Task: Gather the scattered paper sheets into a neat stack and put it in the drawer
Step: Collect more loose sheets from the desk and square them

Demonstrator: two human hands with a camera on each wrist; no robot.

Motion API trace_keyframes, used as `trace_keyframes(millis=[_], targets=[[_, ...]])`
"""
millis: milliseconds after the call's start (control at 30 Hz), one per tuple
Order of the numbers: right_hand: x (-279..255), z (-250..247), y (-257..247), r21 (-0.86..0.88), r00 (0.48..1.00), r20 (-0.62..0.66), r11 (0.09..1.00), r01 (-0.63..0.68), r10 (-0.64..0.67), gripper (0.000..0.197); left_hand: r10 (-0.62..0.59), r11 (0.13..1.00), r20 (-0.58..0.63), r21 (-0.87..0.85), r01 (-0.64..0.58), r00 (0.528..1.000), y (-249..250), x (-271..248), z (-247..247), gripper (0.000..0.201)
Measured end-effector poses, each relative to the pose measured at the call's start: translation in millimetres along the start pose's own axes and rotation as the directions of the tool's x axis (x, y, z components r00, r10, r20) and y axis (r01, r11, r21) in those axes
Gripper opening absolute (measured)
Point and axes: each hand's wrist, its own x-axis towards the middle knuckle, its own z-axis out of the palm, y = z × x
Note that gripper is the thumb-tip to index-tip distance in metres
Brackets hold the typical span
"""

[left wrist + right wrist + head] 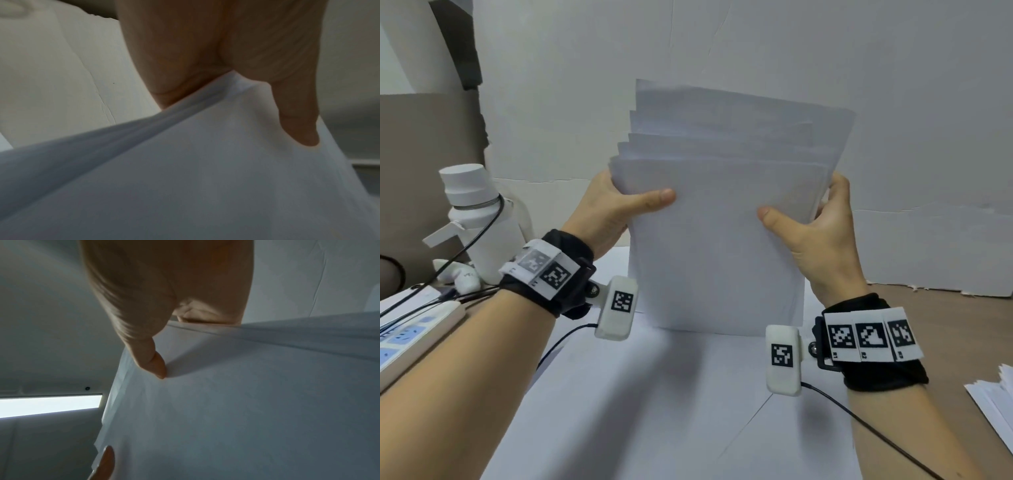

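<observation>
A stack of white paper sheets [717, 246] stands upright on its bottom edge on a white surface [654, 394]; its top edges are uneven and stepped. My left hand [616, 202] grips the stack's left side, thumb on the front, fingers behind. My right hand [815, 219] grips the right side the same way. In the left wrist view the thumb presses on the sheets [205, 178]. The right wrist view shows the thumb on the paper [246, 402], and the other hand's fingertip at the bottom edge. No drawer is in view.
A white bottle [479, 212] stands at the left, with a power strip [414, 335] and black cables near it. More white sheets [996, 394] lie at the right edge on the brown table [945, 325]. A white wall rises behind.
</observation>
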Motion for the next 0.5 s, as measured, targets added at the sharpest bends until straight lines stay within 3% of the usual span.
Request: trace_keyframes(millis=[333, 500], targets=[[-0.5, 1.6, -0.4, -0.041, 0.999, 0.036, 0.999, 0.02, -0.018, 0.056, -0.019, 0.992, 0.075, 0.126, 0.009, 0.997, -6.6, -2.7, -1.9, 0.053], [-0.5, 0.6, 1.9, -0.083, 0.997, 0.065, 0.996, -0.039, 0.044, 0.054, 0.123, 0.987, -0.099, 0.118, -0.111, 0.987, -5.0, 0.6, 0.3, 0.045]])
